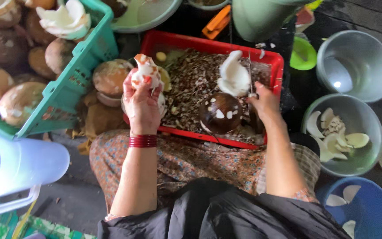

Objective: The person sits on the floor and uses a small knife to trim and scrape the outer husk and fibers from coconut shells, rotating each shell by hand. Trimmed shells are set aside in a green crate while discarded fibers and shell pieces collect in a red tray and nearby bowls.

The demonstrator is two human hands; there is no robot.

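- Left hand [141, 104]: grip closed around a peeled coconut piece [147, 74], white with reddish-brown patches of skin left on it. Piece juts up and away past the fingertips; its long axis runs roughly along the fingers.
- Right hand [265, 104]: grip pressed together on the handle of a thin blade [250, 73]; handle hidden in the fist. Blade points up and away from the grip.
- White coconut flesh [234, 77] lies just left of the blade, touching or nearly so; cannot tell which.
- Dark brown coconut shell [220, 113], flecked white, sits in the red tray [208, 44], left of the right grip and slightly nearer the body. Right hand is clearly nearer to it than the left.
- Held piece lies well left of the blade, over the tray's left edge; the shell sits between the two hands.
- Tray bed covered in brown shavings [191, 84].
- Right of the right grip: grey bowl [368, 155] with white pieces. Left of the left grip: teal crate [74, 79] of husked coconuts.
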